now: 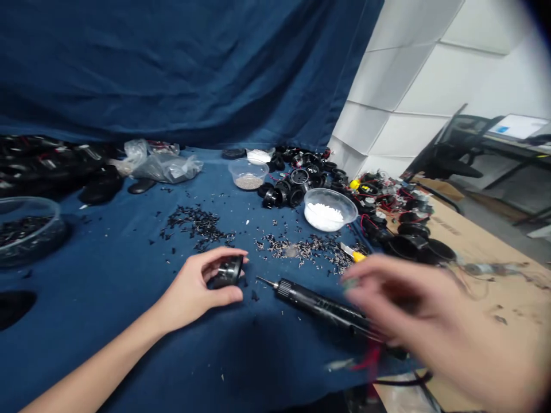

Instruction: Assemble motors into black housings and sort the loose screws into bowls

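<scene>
My left hand (202, 284) is closed around a round black plastic housing (228, 271), held on its side just above the blue cloth. A black electric screwdriver (322, 307) lies on the cloth to the right, its bit pointing at that housing. Over the screwdriver's rear end is my right hand (413, 310), smeared by motion. Its thumb and fingers pinch something small and greenish (350, 282), too blurred to name. Red wires (372, 361) with a pale end hang below this hand; whether they belong to the pinched piece I cannot tell.
Loose black screws (196, 223) and silvery screws (301, 250) are scattered ahead. Clear bowls hold white pieces (325, 217) and small grey bits (248, 182). A yellow cutter (356, 255) lies by my right hand. Black housings (297, 178) and wired parts (387, 198) are heaped beyond.
</scene>
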A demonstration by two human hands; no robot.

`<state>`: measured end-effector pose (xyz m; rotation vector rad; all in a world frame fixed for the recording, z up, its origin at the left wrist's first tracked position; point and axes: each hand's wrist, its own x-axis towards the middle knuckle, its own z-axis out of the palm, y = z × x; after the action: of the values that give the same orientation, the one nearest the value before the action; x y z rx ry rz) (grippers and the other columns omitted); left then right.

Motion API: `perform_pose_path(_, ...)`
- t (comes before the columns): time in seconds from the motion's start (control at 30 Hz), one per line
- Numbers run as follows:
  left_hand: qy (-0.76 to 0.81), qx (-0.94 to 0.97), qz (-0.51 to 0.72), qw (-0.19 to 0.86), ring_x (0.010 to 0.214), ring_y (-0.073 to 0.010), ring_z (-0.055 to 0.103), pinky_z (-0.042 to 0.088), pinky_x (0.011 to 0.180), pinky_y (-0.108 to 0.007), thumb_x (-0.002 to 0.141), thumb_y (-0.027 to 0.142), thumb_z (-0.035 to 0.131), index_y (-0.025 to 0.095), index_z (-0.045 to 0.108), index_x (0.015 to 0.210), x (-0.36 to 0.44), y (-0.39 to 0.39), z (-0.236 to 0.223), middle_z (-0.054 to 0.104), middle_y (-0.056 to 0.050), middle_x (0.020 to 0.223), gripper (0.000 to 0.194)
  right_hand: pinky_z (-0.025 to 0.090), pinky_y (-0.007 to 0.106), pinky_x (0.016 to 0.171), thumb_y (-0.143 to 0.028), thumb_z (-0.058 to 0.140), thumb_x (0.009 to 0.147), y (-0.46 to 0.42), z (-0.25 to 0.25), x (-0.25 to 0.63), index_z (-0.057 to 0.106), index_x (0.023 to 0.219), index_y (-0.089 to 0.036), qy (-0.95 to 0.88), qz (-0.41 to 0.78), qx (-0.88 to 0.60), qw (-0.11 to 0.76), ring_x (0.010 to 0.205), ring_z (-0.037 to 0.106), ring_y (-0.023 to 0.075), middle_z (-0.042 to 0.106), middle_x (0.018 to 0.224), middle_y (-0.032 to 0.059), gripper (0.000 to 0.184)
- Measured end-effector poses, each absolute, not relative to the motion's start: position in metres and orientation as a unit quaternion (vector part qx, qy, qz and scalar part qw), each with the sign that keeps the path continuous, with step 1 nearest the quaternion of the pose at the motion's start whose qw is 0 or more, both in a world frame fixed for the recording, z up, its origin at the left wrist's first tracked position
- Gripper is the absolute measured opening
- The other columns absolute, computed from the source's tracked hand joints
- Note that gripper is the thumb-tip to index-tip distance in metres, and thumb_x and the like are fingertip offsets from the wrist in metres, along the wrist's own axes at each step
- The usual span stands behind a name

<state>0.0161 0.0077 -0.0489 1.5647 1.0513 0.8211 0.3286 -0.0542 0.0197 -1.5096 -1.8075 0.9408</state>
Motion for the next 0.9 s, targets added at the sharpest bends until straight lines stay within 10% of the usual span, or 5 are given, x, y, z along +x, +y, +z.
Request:
perform_pose_path(0.13, 0.427, 0.541, 0.433, 0.582, 0.075, -0.0193, 0.063, 0.051, 0.065, -0.028, 0.08, 0.063, 0.061, 0.012, 0.062, 0.111, 0.01, 0.014, -0.051, 0.07, -0.014, 0.098, 0.06, 0.038, 0.026, 0.057, -0.018, 0.058, 0.084, -0.044, -0.012, 0.24, 0.064, 0.088, -0.024, -0.789, 0.344, -0.492, 0.134, 0.063, 0.051, 0.0128, 0.06, 0.074, -0.0023, 0.009)
perform_pose_path(0.33, 0.391, 0.441, 0.473, 0.655, 0.056, -0.0098, 0.047, 0.04, 0.052, -0.022, 0.074, 0.079, 0.054, 0.01, 0.065, 0.107, 0.012, 0.011, -0.047, 0.069, -0.011, 0.085, 0.076, 0.045, 0.03, 0.086, -0.006, 0.068, 0.066, -0.031, -0.015, 0.244, 0.063, 0.108, -0.025, -0.775, 0.468, -0.413, 0.102, 0.097, 0.058, 0.0172, 0.064, 0.104, -0.0009, 0.047)
perform_pose_path(0.9, 0.331, 0.451, 0.383, 0.735, 0.088, -0.0211, 0.062, 0.049, 0.079, -0.028, 0.066, 0.065, 0.075, 0.015, 0.067, 0.106, 0.009, 0.009, -0.055, 0.069, -0.011, 0.099, 0.064, 0.053, 0.028, 0.083, -0.01, 0.074, 0.073, -0.034, -0.017, 0.256, 0.057, 0.113, -0.025, -0.623, 0.634, -0.417, 0.188, 0.093, 0.067, 0.0162, 0.068, 0.107, 0.0006, 0.046)
